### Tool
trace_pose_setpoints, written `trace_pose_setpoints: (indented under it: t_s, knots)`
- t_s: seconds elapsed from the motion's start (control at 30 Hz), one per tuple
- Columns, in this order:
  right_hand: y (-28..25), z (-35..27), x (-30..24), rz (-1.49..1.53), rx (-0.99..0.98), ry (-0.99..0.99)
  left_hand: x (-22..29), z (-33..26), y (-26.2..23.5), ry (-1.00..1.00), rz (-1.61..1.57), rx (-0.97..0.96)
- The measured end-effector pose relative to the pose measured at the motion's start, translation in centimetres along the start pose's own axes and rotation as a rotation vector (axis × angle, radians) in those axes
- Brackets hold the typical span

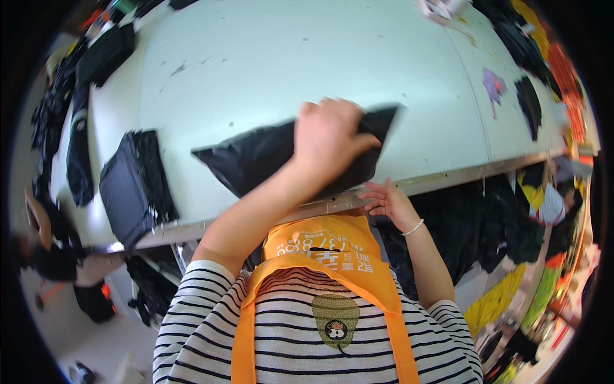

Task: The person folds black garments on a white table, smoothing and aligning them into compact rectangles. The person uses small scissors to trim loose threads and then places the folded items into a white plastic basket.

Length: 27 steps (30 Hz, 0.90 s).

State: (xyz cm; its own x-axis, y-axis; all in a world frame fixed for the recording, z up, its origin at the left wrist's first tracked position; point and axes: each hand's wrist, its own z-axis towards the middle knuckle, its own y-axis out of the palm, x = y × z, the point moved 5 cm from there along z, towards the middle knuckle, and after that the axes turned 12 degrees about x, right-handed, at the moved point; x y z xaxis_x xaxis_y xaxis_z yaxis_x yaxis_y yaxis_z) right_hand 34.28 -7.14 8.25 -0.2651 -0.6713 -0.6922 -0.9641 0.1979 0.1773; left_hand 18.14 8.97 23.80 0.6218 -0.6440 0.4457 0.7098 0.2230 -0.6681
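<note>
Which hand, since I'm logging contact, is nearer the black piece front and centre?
Left: the left hand is over the black piece; the right hand is apart, by the table edge.

Left grip point(329, 131) blurred, black piece point(249, 157) partly covered, far-left person point(51, 264) blurred

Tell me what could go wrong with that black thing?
It might slip: only the left hand seems to be on the black piece, while the right hand is open and apart from it. It's also close to the table edge, so it could slide off.
</note>
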Motion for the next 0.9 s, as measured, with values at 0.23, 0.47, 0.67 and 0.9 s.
trace_pose_setpoints:
  t_s: [0.23, 0.47, 0.67, 0.9]
  knots:
    - [-6.5, 9.1, -0.3, -0.056, 0.248, 0.139, 3.1, -8.4, -5.2, -0.327, -0.239, -0.097]
    - [-4.9, 12.8, 1.4, -0.587, 0.496, -0.543, -9.0, -29.3, -2.8, -1.203, -0.234, 0.111]
    - [3.9, 8.2, 0.6, -0.646, 0.114, -0.463, -4.3, -36.9, -6.6, -1.370, -0.371, 0.434]
    - [21.1, -1.7, 9.3, -0.944, -0.400, -0.698, 2.0, -53.7, -17.9, -1.711, -0.164, 0.765]
